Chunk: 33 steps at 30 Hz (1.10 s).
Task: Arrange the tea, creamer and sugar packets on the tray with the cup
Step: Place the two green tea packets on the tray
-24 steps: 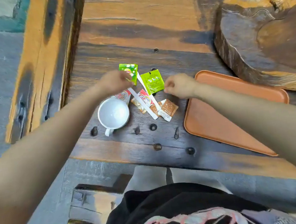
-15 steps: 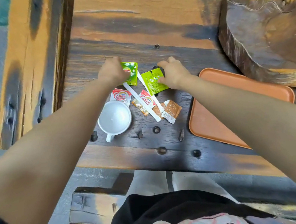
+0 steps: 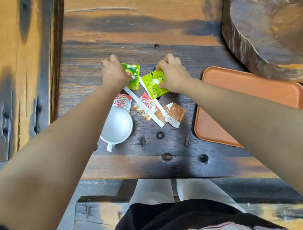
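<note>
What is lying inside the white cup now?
The white cup looks empty: only its bare white inside shows. A creamer packet lies beside its far rim, outside.

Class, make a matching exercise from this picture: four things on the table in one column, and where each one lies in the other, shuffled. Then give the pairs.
Things
1. white cup
2. orange tray
3. darker green tea packet
4. brown sugar packet

Places
A. under the left hand's fingers
B. far right, nothing on it
C. left of the packets, handle toward the person
D. nearest the tray

Pairs: 1-C, 2-B, 3-A, 4-D
</note>
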### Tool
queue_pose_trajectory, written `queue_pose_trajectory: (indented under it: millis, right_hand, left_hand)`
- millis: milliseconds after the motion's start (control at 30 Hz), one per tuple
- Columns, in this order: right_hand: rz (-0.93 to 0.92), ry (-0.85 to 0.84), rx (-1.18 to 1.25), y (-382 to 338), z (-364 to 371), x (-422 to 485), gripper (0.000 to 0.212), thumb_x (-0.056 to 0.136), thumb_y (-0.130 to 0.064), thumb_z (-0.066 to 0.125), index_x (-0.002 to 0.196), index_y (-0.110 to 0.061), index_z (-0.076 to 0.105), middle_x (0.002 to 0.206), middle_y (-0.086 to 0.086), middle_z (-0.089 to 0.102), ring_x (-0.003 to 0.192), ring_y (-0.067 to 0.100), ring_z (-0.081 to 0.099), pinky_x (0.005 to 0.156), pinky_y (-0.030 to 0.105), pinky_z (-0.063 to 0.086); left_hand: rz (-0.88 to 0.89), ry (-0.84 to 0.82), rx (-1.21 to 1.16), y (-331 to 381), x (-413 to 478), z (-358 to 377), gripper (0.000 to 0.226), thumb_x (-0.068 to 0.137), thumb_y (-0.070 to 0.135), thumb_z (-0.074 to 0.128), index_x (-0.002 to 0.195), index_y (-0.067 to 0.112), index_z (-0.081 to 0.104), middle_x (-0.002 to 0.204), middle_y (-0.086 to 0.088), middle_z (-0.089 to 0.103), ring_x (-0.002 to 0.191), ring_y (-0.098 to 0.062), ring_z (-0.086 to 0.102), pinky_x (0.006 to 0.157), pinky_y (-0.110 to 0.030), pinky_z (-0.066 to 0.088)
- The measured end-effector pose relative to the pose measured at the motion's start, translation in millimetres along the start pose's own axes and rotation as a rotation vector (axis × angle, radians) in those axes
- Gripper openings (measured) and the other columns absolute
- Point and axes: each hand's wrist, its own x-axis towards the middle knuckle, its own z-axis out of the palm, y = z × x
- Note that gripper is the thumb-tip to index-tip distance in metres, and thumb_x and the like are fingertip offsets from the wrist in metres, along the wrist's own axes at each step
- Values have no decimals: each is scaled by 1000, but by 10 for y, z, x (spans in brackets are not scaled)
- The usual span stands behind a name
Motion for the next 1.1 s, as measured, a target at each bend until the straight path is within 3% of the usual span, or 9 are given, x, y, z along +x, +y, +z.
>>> queue_pose_trajectory:
  millis: [100,267,467,667,833,933,1000,1033,1100]
  right_hand:
    - [3,-14,59,18,6,-8,50,76,-14,71,120,-13,48,129,13,37,123,30,34,100,38,34]
    - [34,11,171,61,25,-26,43,75,-9,70,112,-11,47,123,13,43,118,29,42,93,33,36]
    - [90,-65,169,92,62,-34,64,79,-10,67,135,-18,37,131,15,36,120,34,48,100,37,41]
    - [107,-2,205,154,128,-82,28,81,-2,59,105,-14,54,117,10,36,117,30,43,95,32,37]
    - [255,70,271,109,164,-120,48,80,-2,60,123,-10,40,132,17,36,118,37,49,98,37,40]
    - [329,96,345,140,169,-172,46,81,-4,59,123,-5,40,131,19,47,121,34,49,96,36,41]
    - [355,96,375,179,155,-232,31,81,-6,59,111,-7,50,127,17,55,117,32,54,91,34,44]
    - [356,81,362,210,148,-256,15,81,-9,60,94,-10,55,124,16,59,114,31,56,88,33,46]
    - [347,67,349,257,108,-319,15,80,-14,62,72,-14,50,118,15,64,109,30,59,84,31,47]
  left_hand:
    - [7,-6,-44,-7,-34,2,61,75,18,73,123,3,39,126,-21,54,118,-36,50,92,-40,43]
    - [12,13,-126,-10,-109,20,55,75,17,71,122,8,44,121,-18,60,113,-34,54,90,-39,45]
    - [27,29,-248,39,-204,-2,57,75,13,72,126,11,45,123,-13,61,112,-29,57,88,-34,46]
    - [38,124,-323,111,-287,-18,43,77,14,68,118,9,55,117,-10,66,108,-25,61,87,-28,46]
    - [61,159,-345,173,-371,-29,36,77,15,67,112,9,60,115,-9,67,106,-22,62,80,-23,45]
    - [67,132,-391,207,-445,2,36,76,14,68,110,8,62,112,-10,68,103,-23,63,86,-28,50]
    - [71,102,-448,238,-502,27,33,75,13,68,108,7,63,107,-12,69,96,-24,64,90,-38,53]
    - [71,90,-464,257,-533,40,30,76,13,67,106,7,64,101,-11,69,91,-22,63,89,-40,54]
    - [58,61,-534,304,-608,60,20,79,12,65,99,12,66,92,-6,65,84,-18,61,88,-39,54]
